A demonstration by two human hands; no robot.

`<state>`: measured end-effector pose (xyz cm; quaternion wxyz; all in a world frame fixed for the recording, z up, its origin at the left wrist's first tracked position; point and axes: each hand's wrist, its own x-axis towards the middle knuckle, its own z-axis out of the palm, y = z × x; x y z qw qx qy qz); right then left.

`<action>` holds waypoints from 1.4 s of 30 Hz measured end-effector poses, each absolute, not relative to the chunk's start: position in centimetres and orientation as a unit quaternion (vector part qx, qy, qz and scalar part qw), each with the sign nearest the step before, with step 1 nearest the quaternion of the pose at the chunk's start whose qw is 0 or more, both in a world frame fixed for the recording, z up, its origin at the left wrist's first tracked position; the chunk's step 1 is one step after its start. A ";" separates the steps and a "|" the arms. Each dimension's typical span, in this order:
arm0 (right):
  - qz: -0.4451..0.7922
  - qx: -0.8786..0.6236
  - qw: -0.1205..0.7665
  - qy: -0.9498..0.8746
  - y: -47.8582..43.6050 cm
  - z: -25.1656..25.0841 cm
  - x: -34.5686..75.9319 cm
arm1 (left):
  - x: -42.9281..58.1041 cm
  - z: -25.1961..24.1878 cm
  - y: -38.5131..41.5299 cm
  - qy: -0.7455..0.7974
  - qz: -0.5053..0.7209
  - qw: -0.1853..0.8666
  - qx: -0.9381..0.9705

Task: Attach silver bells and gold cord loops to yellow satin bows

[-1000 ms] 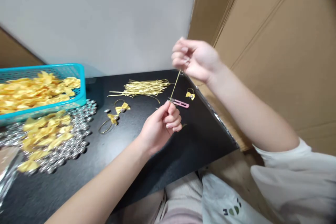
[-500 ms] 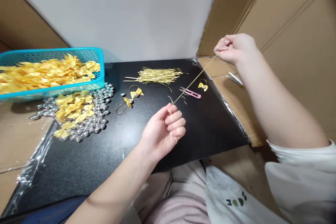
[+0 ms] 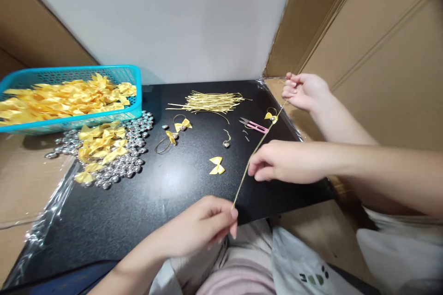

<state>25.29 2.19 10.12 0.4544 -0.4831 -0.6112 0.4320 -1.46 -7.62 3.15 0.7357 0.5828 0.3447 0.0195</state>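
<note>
A thin gold cord [image 3: 243,176] is stretched diagonally above the black table between my hands. My left hand [image 3: 211,221], low at the table's front edge, pinches one end between thumb and finger. At the upper right, my right hand [image 3: 304,91] is closed on the other end. Another hand [image 3: 280,161], apparently another person's, reaches in from the right across my forearm. Its curled fingers are at the middle of the cord; whether they grip it I cannot tell. A loose yellow bow [image 3: 217,166] lies left of the cord, with a silver bead [image 3: 226,144] behind it.
Pink thread snips [image 3: 258,126] lie beside a finished bow piece [image 3: 272,117]. A bundle of gold cords [image 3: 214,102] is at the back. Two bow loops [image 3: 182,125] lie left of centre. At left, a blue basket [image 3: 138,97] holds yellow bows; silver beads [image 3: 133,163] and bows are heaped before it.
My left hand has moved down toward me and turned palm-down, uncovering the bow and bead. My right hand has dropped. The other hand has come in from the right.
</note>
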 end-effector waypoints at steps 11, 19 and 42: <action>0.348 -0.463 0.098 -0.809 1.8 11.0 20.6 | -4.4 3.6 0.0 0.457 0.091 0.331 0.820; 0.293 -0.264 0.066 -0.917 2.7 3.0 18.7 | -2.9 3.8 2.5 0.407 0.046 0.327 0.851; 0.797 -0.478 0.151 -0.337 0.4 5.7 22.8 | -3.4 1.7 2.6 0.397 0.213 0.419 0.789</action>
